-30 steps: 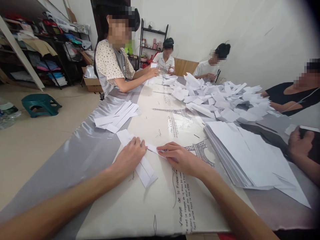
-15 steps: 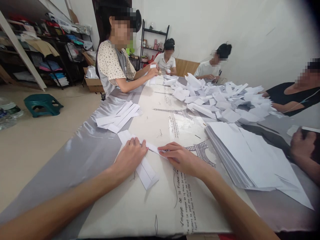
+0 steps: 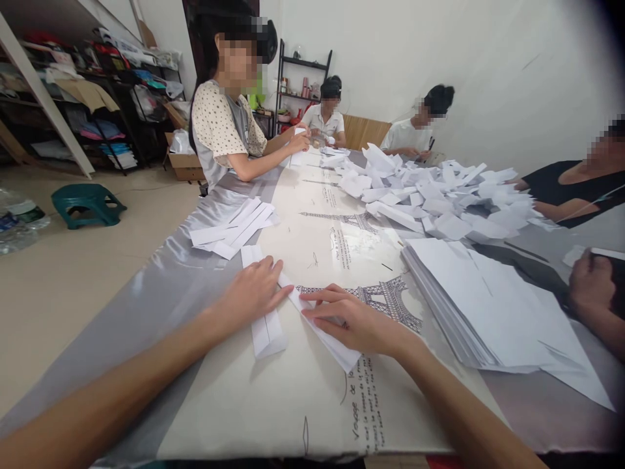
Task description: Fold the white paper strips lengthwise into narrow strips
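Two folded white paper strips lie before me on the printed tablecloth [image 3: 234, 404]. My left hand [image 3: 256, 286] rests across the left strip [image 3: 267, 335], hiding its middle, and its fingertips touch the upper end of the right strip [image 3: 336, 345]. That right strip slants down to the right. My right hand [image 3: 342, 312] lies on it with the fingers spread, pressing it to the table. Beyond my left hand is a small pile of folded strips [image 3: 234, 228].
A stack of white sheets [image 3: 469, 299] lies at the right, with a large heap of folded paper [image 3: 420, 189] behind it. Several people sit or stand around the table; one person's hand [image 3: 590, 283] is at the right edge. A green stool [image 3: 88, 203] stands left.
The right strip has swung to slant toward me, and more of it shows. The left strip has turned more upright under my left hand. My right hand has shifted slightly left and its fingers have spread.
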Motion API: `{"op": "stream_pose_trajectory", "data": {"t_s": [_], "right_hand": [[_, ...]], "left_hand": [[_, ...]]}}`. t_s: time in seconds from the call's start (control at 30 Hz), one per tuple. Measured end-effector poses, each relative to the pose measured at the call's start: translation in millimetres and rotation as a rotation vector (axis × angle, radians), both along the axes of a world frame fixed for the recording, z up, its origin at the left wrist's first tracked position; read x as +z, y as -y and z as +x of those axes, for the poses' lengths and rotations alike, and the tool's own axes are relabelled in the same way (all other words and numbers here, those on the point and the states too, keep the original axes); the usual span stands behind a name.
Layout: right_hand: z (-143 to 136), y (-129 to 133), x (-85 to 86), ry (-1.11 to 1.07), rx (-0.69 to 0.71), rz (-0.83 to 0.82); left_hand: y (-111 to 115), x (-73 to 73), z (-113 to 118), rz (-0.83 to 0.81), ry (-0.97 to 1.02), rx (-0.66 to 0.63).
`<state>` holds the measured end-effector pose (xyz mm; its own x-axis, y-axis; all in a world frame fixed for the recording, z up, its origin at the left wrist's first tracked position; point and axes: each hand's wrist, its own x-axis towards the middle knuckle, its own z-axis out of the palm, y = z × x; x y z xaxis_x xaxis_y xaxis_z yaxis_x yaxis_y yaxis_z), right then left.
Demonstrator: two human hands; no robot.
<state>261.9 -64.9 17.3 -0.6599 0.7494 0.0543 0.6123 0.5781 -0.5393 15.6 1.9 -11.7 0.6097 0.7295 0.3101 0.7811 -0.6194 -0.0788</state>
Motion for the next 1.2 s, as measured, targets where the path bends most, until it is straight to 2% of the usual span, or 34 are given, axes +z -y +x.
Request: {"op": "stream_pose_trajectory", "data": {"t_s": [0.17, 0.4, 0.7, 0.97, 1.2], "right_hand": [[-0.8, -3.4, -4.1, -0.021, 0.000, -0.027], [-1.0, -7.5, -12.0, -0.041, 0.031, 0.045], [0.1, -10.1, -18.6, 0.022, 0.073, 0.109], [3.6, -13.8, -18.0, 0.067, 0.160, 0.171], [7.1, -12.1, -18.0, 0.044, 0.187, 0.138]], "left_hand": [[-0.7, 0.9, -3.8, -0.090, 0.065, -0.056], [-4.1, -5.5, -7.2, -0.140, 0.064, -0.007], [-5.6, -14.9, -7.1, -0.084, 0.002, -0.011], [-2.8, -8.3, -9.9, -0.087, -0.033, -0.058], [-2.7, -7.2, -10.2, -0.124, -0.053, -0.055]]}}
